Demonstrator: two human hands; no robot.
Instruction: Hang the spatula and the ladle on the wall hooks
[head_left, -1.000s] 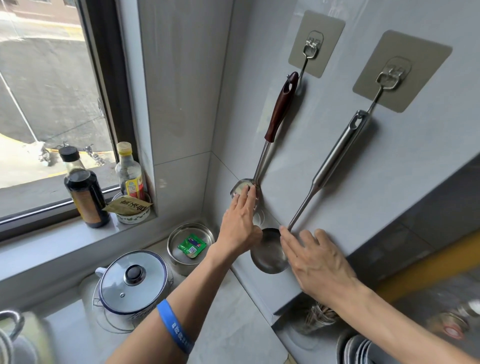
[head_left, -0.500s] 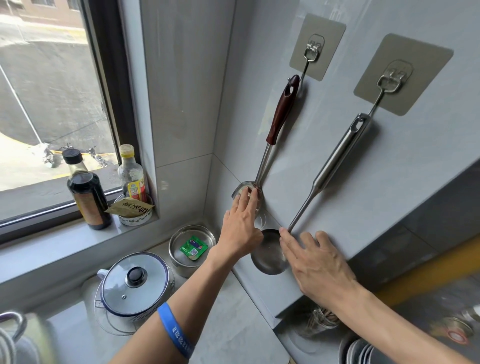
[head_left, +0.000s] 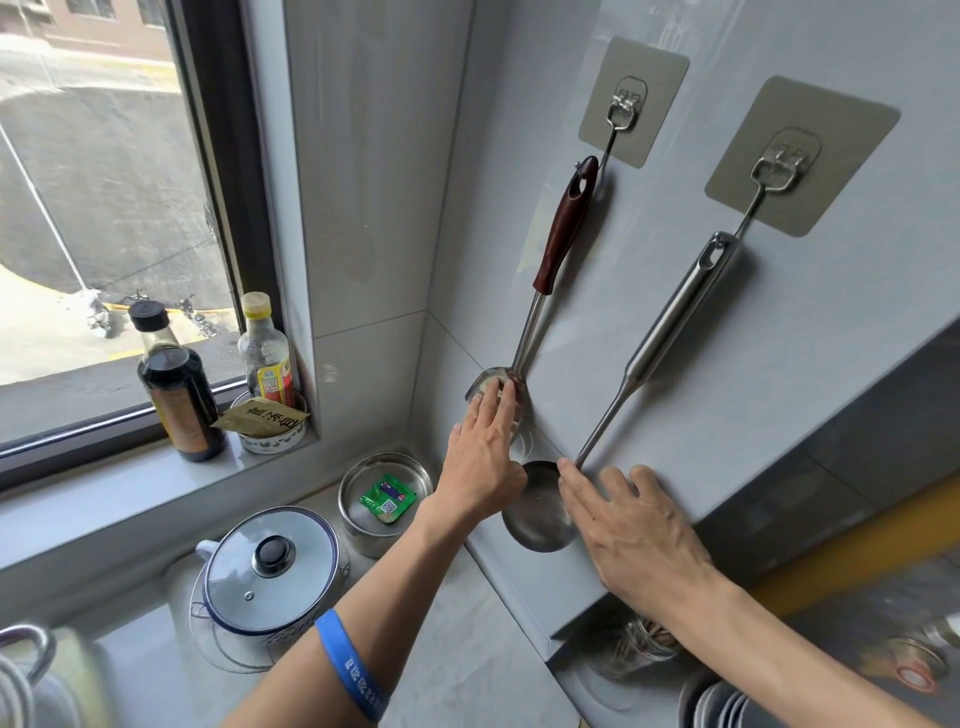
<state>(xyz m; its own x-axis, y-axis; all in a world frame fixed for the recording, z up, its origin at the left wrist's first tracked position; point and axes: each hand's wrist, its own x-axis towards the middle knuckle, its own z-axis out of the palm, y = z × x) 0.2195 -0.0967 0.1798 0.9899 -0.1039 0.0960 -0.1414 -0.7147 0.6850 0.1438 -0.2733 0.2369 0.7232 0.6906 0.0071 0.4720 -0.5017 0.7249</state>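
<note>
A spatula with a dark red-brown handle (head_left: 567, 223) hangs from the left wall hook (head_left: 623, 111). My left hand (head_left: 483, 457) lies flat with its fingers spread on the spatula's steel blade near the wall corner. A steel ladle (head_left: 670, 332) hangs from the right wall hook (head_left: 779, 166), its bowl (head_left: 537, 512) low on the wall. My right hand (head_left: 634, 525) rests flat on the wall beside the bowl, its index fingertip touching the base of the ladle's shaft. Neither hand grips anything.
On the windowsill stand a dark sauce bottle (head_left: 174, 384), a clear bottle (head_left: 265, 353) and a small bowl with a packet (head_left: 270, 431). On the counter below sit a lidded white pot (head_left: 270, 571) and a steel bowl (head_left: 358, 525) holding a green sachet. A jar (head_left: 639, 649) and stacked plates (head_left: 722, 701) sit at lower right.
Both hands stay almost where they were on the blade and beside the ladle bowl. The view has shifted slightly; both utensils hang as before.
</note>
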